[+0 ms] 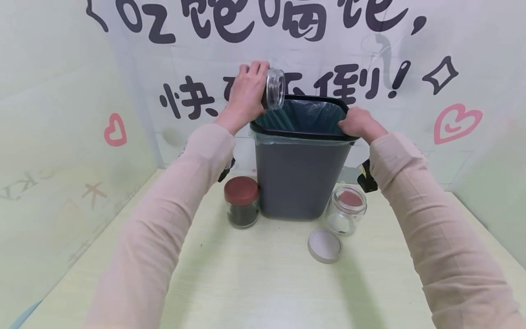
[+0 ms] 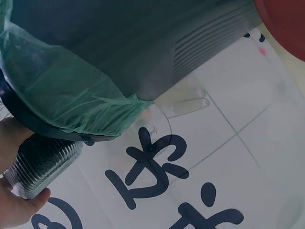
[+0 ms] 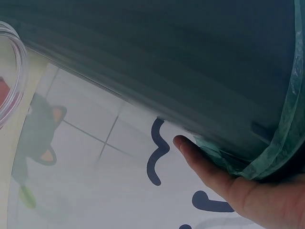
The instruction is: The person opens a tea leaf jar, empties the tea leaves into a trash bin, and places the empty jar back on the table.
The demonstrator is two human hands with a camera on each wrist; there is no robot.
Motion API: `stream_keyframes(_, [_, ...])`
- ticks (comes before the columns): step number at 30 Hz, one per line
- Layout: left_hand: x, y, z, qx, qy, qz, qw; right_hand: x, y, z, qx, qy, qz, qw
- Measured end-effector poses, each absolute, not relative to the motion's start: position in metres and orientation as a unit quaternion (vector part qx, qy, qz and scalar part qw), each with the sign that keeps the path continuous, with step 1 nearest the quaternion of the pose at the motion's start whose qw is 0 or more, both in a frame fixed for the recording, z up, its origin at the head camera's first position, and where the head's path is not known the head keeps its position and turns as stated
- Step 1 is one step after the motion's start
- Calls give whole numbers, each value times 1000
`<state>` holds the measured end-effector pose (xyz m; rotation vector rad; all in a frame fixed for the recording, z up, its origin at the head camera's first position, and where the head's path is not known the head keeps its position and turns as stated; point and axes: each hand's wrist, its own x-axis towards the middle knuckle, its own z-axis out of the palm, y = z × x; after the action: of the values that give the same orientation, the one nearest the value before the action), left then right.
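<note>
A grey trash bin point(image 1: 302, 178) stands upright near the back wall, with a green plastic bag point(image 1: 287, 116) lining it under a black rim point(image 1: 304, 135). My left hand point(image 1: 248, 89) grips a clear glass jar point(image 1: 276, 89) by its body, tipped on its side with the mouth toward the bin's opening at the left rim. In the left wrist view the fingers curl round the ridged jar point(image 2: 45, 162) beside the rim. My right hand point(image 1: 356, 122) holds the bin's right rim, its thumb point(image 3: 200, 162) lying along the outer wall in the right wrist view.
A glass jar with a red lid point(image 1: 241, 201) and dark contents stands left of the bin. To the right is a lidless glass jar point(image 1: 343, 221) with a reddish disc point(image 1: 350, 198) showing in its mouth. A pale round lid point(image 1: 324, 246) lies in front. Printed sheets line the walls.
</note>
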<state>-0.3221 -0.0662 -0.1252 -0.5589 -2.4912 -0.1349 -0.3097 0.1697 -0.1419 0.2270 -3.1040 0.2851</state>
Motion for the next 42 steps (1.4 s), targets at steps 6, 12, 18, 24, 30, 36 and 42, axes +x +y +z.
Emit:
stream_keyframes(6, [-325,-62,-124,-219,-925,17,309,-309,169,-144,65,-992,103,13])
stream_keyframes(12, [-326,-59,-121,-231,-912,84,329,-309,169,-146,64,-992,105,30])
stream_keyframes(18, [-327,-59,-121,-250,-899,122,338,-310,168,-148,60,-993,99,38])
stream_keyframes(24, [-327,-57,-118,-269,-879,157,362,-309,169,-147,44,-993,105,31])
stream_keyframes(30, [-327,-55,-115,-285,-862,182,378,-308,169,-146,43,-993,108,33])
stream_keyframes(36, [-326,-48,-110,-293,-857,231,357,-308,169,-145,41,-993,109,38])
stream_keyframes(42, [-325,-42,-109,-313,-845,273,338,-308,169,-144,40,-992,113,37])
